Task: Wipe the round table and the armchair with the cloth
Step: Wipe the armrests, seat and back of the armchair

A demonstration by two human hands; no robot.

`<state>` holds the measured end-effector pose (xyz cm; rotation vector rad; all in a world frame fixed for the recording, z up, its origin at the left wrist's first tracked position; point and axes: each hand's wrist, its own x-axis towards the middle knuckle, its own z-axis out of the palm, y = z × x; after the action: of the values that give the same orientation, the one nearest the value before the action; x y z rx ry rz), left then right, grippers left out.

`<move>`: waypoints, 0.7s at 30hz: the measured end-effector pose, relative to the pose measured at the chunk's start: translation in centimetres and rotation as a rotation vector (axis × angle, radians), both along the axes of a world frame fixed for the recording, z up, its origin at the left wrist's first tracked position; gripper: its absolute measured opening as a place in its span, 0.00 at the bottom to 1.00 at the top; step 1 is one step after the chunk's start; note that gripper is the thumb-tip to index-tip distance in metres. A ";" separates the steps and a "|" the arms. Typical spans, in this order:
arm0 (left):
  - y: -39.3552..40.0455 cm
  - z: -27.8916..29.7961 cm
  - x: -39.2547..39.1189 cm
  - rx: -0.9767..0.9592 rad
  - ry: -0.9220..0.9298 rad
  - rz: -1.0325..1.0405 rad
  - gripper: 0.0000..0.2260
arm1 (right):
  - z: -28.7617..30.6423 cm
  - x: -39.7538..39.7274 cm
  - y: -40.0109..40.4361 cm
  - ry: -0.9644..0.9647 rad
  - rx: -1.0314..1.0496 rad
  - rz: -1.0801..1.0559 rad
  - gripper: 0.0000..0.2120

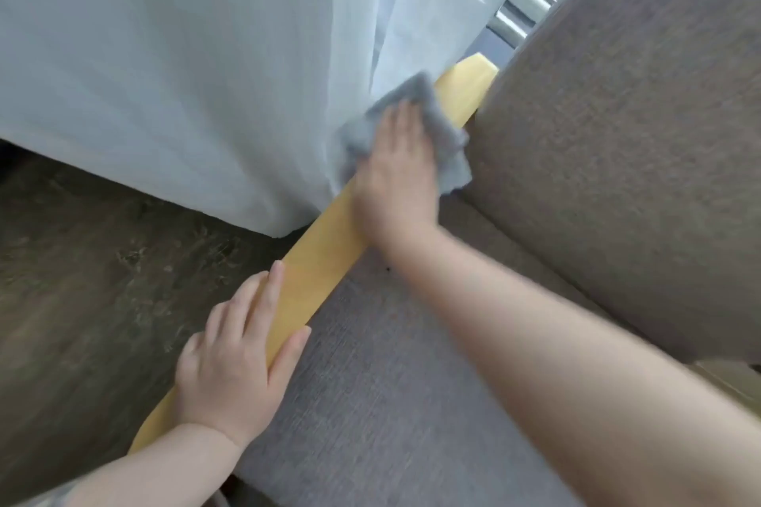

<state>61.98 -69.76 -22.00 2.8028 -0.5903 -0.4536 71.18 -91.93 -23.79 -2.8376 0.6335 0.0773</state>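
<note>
The armchair has a yellow wooden armrest [317,259] running diagonally from lower left to upper right, a grey seat cushion [370,383] and a beige-grey backrest [617,136]. A grey cloth [416,99] lies on the upper part of the armrest, and my right hand [397,173] presses flat on it with straight fingers. My left hand [234,362] rests flat on the lower part of the armrest, fingers straight. The round table is out of view.
A white sheer curtain [185,74] hangs against the armrest's outer side, right beside the cloth. Dark wood-look floor [82,280] lies to the left. A window with a metal rail [523,0] shows behind the backrest.
</note>
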 end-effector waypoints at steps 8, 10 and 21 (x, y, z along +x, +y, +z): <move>0.1 0.0 0.0 0.002 -0.028 -0.006 0.31 | 0.0 -1.2 2.0 0.027 0.012 -0.124 0.32; 0.1 -0.2 -0.1 0.014 -0.033 0.000 0.31 | 0.4 3.3 -2.3 0.026 0.031 -0.227 0.31; 0.3 -0.5 -0.1 0.005 -0.033 -0.003 0.31 | 2.1 10.4 -7.3 0.012 0.143 -0.670 0.27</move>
<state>61.92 -69.50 -22.49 2.8200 -0.6014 -0.4102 81.57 -99.28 -21.68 -2.3486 1.4685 0.0211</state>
